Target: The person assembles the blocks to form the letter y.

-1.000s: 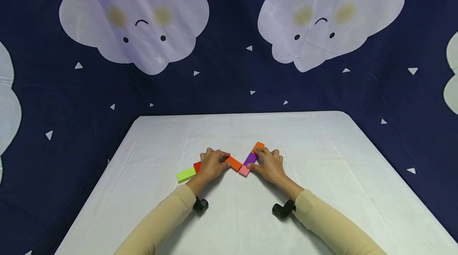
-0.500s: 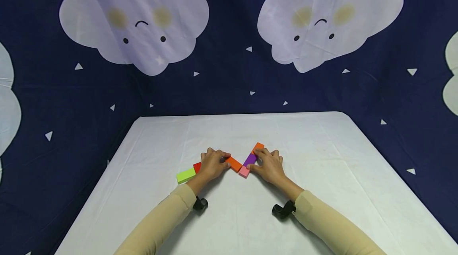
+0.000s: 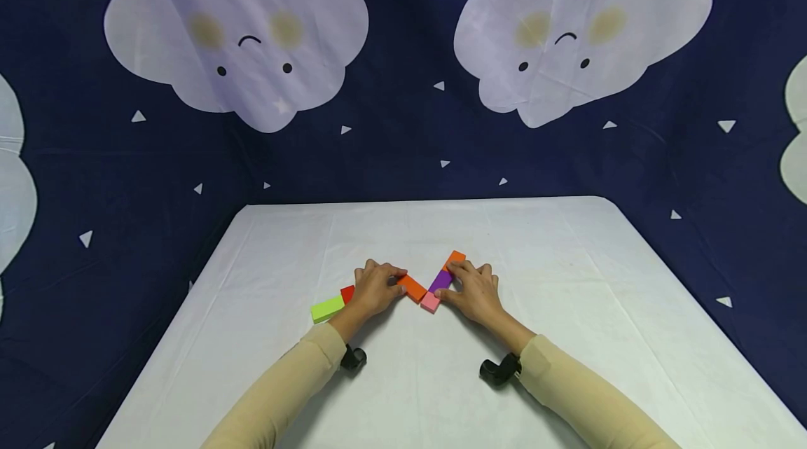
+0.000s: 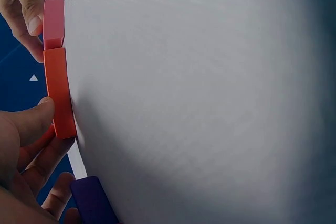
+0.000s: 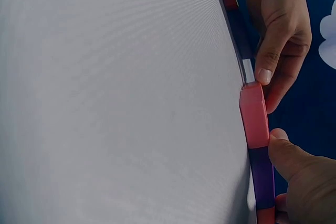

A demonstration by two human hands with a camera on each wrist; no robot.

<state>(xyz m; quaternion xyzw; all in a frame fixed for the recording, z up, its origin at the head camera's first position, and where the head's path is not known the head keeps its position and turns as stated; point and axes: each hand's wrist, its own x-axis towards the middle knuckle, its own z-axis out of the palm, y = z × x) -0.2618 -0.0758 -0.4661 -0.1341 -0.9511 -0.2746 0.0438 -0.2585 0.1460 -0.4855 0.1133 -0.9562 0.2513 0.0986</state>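
Head view has both hands over a row of blocks bent like a V on the counter (image 3: pixel 542 246). The left hand (image 3: pixel 375 288) pinches the orange block (image 3: pixel 412 289) near its outer end, thumb on the near side, fingers on the far side; that grip leaves the other end free to meet the pink block (image 3: pixel 430 302), which it seems to touch. The right hand (image 3: pixel 477 293) has its fingers curled along the purple block (image 3: pixel 440 281), its thumb by the joint with the pink block and its fingertips by the joint with the second orange block (image 3: pixel 456 258). Spanning both joints probably serves to hold those three in line, end to end.

Off to the left, the red block (image 3: pixel 347 293) meets the green block (image 3: pixel 327 308), but the left hand hides where the red one ends. Left wrist view shows a dark block (image 4: pixel 94 199) beside that hand's lower fingers, cut off by the frame; whether they touch it is hard to say. It is probably the one past the red block in the right wrist view, where the second orange block is cropped and a small white patch cannot be made out.
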